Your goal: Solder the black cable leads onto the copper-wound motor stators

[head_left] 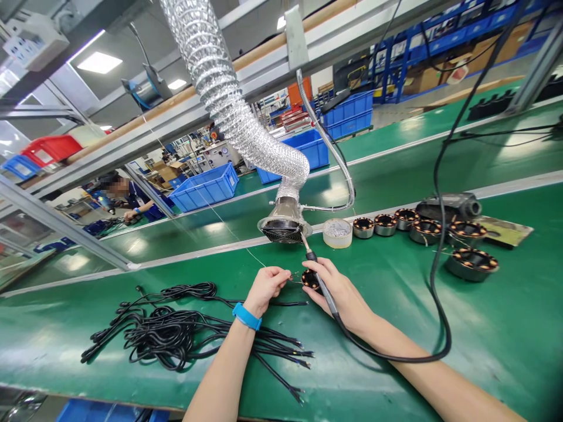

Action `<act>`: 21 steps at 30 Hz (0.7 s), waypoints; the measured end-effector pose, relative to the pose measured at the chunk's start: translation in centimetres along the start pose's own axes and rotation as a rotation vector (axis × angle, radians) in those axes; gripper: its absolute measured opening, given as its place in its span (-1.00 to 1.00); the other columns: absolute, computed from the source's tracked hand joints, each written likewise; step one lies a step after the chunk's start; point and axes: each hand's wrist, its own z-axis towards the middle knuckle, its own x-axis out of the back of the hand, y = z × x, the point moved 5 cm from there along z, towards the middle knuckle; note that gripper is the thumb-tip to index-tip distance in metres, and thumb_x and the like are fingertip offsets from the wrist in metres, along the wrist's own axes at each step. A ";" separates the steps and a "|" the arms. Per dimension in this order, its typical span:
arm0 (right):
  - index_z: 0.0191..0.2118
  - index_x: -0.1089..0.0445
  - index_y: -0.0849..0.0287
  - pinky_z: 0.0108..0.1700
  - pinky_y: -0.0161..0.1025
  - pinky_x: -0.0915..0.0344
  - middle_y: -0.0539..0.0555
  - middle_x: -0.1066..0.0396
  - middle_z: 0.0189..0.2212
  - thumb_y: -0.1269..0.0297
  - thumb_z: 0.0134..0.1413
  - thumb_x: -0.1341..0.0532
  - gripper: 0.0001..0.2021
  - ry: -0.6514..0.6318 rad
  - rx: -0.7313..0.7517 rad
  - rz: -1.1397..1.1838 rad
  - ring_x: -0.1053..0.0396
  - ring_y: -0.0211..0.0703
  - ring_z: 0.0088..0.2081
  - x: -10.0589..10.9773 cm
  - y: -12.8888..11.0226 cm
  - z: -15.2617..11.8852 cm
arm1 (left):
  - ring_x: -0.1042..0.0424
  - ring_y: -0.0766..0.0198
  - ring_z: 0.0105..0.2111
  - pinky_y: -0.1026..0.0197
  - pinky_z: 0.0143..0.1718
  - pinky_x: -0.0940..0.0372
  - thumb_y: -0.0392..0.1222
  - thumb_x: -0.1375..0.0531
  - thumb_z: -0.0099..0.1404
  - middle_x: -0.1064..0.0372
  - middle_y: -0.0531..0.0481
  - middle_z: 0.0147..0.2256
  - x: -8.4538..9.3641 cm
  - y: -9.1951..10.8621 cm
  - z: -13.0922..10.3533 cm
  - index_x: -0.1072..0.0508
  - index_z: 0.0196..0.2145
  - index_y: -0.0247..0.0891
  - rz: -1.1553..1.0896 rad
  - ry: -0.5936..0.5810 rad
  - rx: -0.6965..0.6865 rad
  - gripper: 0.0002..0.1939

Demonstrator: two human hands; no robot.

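My left hand, with a blue band at the wrist, is closed in a pinch on thin solder wire, whose strand runs down from above. Fine wire ends show between these fingertips and a small motor stator. My right hand is wrapped around a soldering iron, its tip pointing up by the fume extractor hood. The stator sits under the right fingers, partly hidden; whether they grip it too I cannot tell. Black cables with stripped ends lie beside my left forearm.
Several wound stators and a round tub line the right back of the green bench. The iron's black cord loops over the right side. A flexible silver duct hangs overhead. Another person works at far left.
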 end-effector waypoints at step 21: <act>0.12 -0.34 0.10 -0.18 -0.10 -0.36 0.26 -0.36 -0.02 0.29 0.35 -0.07 -0.70 0.273 0.194 -0.631 -0.43 0.04 -0.15 15.2 -3.6 -1.7 | 0.02 0.55 -0.70 0.39 -0.69 0.12 0.21 -0.33 0.09 -0.18 0.12 -0.59 4.2 -0.2 1.6 -0.45 -0.35 -0.45 -0.191 0.333 -0.133 -0.44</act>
